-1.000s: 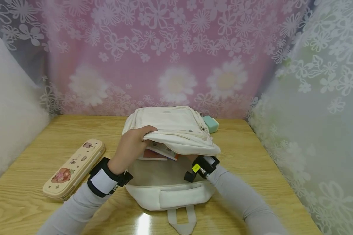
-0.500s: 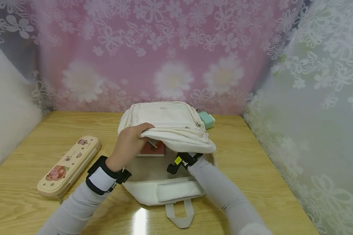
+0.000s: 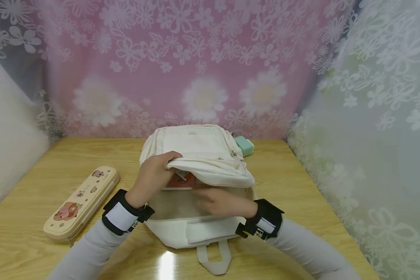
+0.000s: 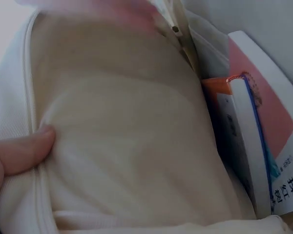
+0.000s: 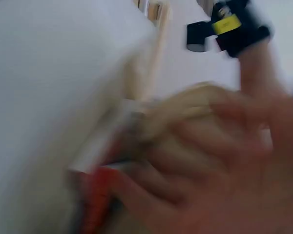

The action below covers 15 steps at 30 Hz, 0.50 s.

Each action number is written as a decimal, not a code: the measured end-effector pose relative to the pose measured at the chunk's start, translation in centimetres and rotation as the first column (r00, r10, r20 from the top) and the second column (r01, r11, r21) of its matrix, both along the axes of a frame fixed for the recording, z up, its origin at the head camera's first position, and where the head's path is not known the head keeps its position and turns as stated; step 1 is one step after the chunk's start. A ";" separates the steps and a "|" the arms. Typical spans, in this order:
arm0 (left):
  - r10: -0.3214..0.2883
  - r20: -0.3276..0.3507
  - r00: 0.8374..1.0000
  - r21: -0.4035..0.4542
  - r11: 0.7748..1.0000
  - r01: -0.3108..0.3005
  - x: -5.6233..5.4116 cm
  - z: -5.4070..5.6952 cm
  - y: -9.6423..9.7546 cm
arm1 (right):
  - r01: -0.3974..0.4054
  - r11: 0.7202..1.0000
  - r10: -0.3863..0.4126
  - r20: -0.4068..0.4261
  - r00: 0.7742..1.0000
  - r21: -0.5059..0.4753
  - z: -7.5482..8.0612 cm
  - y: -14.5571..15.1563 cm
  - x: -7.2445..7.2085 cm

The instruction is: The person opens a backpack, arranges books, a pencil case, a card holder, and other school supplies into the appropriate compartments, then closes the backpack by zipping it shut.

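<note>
A cream backpack (image 3: 199, 142) lies on the table with its main compartment unzipped. My left hand (image 3: 152, 179) pinches the edge of its raised front panel, and the left thumb (image 4: 31, 148) shows on the piped seam in the left wrist view. Inside stand books: one with an orange-and-white cover (image 4: 246, 141), beside a pink-and-white book (image 4: 271, 105) with printed characters. My right hand (image 3: 224, 200) is over the bag's opening, its fingers extended to the left near a red book (image 3: 178, 182). Motion blurs that hand; nothing is visible in it.
A cream pencil case (image 3: 82, 204) with cartoon prints lies left of the bag. Behind the bag's right side sits a mint-green block-like object (image 3: 244, 146). The bag's strap loop (image 3: 214, 264) points toward me. Floral curtains (image 3: 203, 58) enclose the table.
My right hand went deeper into the bag, then came back out into view over the opening. My left hand keeps holding up the panel throughout.
</note>
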State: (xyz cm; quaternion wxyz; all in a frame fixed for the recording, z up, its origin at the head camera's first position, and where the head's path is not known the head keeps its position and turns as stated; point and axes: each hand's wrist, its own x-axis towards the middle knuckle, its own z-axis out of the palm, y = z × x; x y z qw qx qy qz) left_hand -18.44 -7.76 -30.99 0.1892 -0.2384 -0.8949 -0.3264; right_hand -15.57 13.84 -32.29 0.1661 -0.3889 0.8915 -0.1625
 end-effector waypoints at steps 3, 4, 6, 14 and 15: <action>-0.033 0.061 0.998 -0.049 0.998 0.036 0.5 -0.6 -0.2 | -0.032 0.996 0.043 0.141 0.989 -0.080 1.6 0.2 1.9; -0.051 0.070 0.996 -0.069 0.996 0.056 0.6 -1.0 -0.1 | -0.045 0.994 0.060 0.145 0.988 -0.103 2.2 0.3 2.4; -0.098 0.068 0.993 -0.123 0.987 0.105 0.9 -2.0 0.0 | -0.049 0.981 0.067 0.091 0.994 -0.188 2.9 0.8 3.0; -0.280 -0.085 0.956 -0.339 0.910 0.236 3.2 -8.2 -0.3 | 0.032 0.939 -0.069 -0.094 0.993 -0.342 2.2 2.7 1.7; -0.286 -0.106 0.952 -0.345 0.909 0.234 3.5 -8.9 -0.4 | 0.041 0.939 -0.071 -0.076 0.995 -0.343 1.8 2.8 1.4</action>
